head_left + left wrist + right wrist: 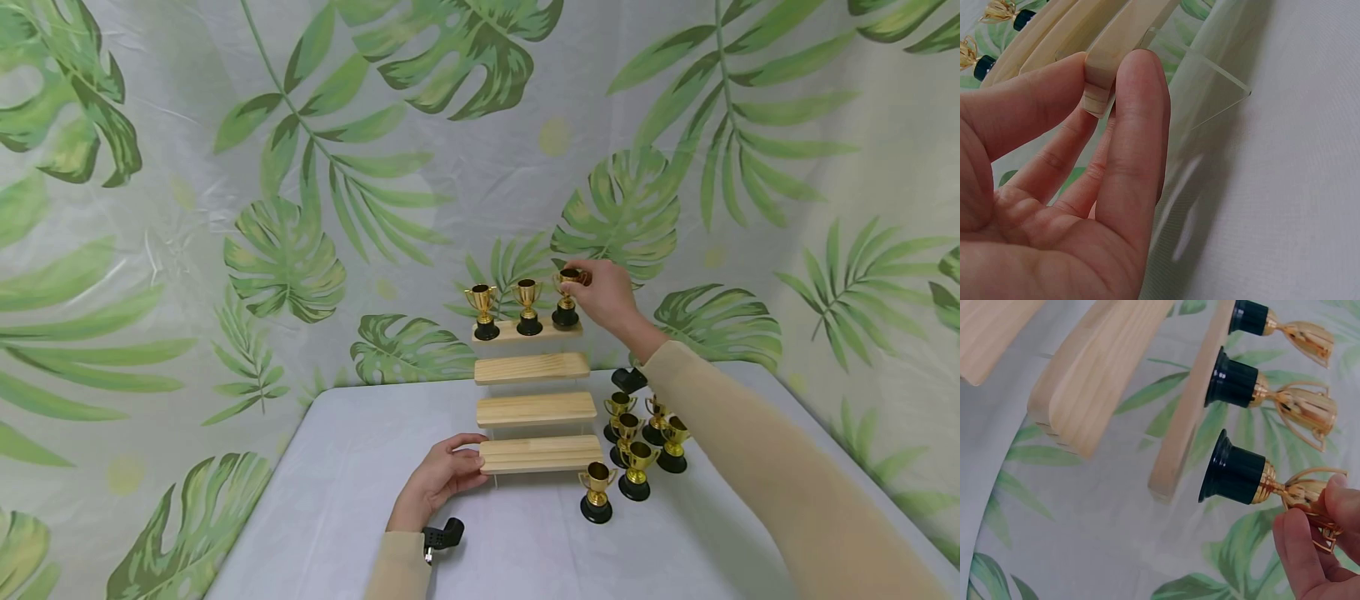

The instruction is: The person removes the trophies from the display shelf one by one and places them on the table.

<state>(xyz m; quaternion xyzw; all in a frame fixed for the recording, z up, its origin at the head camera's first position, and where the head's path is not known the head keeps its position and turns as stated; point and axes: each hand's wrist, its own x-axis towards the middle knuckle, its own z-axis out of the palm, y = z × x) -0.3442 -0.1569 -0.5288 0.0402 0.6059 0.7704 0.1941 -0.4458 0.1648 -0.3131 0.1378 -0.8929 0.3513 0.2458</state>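
A four-step wooden stand rises in the middle of the table; two small gold trophies with black bases, the left one (485, 312) and the middle one (528, 307), stand upright on its top step (1175, 447). My right hand (606, 292) pinches a third trophy (1241, 472) by its gold cup. That trophy's black base is slightly apart from the top step, near its right end. Down at the front, my left hand (444, 475) grips the left end of the lowest step (1110, 53) between thumb and fingers. Clear supports show beneath this step.
Right of the stand, several more trophies (637, 471) stand upright on the white-covered table (337, 467), partly behind my right forearm. One trophy (597, 493) stands just before the lowest step's right end. A leaf-patterned cloth (420, 208) hangs behind the table.
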